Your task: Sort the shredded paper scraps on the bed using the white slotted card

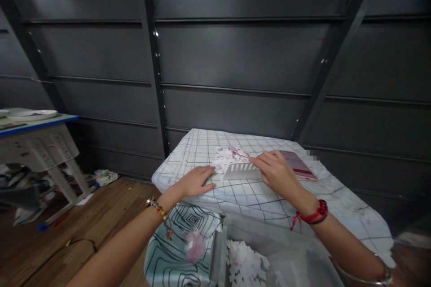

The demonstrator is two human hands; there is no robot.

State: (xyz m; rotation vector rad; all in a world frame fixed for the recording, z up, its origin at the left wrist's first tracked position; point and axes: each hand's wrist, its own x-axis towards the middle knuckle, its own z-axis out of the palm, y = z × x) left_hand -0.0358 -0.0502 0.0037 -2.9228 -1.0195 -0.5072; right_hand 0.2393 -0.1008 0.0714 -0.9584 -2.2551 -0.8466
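Observation:
On the grid-patterned white cloth (182,152), my left hand (195,181) lies palm down with its fingers stretched out, holding nothing. It is beside a pile of white and pinkish paper scraps (232,155). A low white plastic tray with slots (240,172) stands in front of the pile. My right hand (274,170) is closed around the tray's right end, thumb at the front and forefinger at the back. The hand hides that end. Just right of it lies a pinkish notebook-like item (296,164) with a dark red band.
Below the cloth's front edge stands a translucent plastic bin (276,228) holding more paper scraps (245,262). Left of it, a teal patterned cushion (161,251) carries a crumpled pink see-through item (194,245). A blue-edged desk (50,121) is far left; a dark panelled wall (235,58) stands behind.

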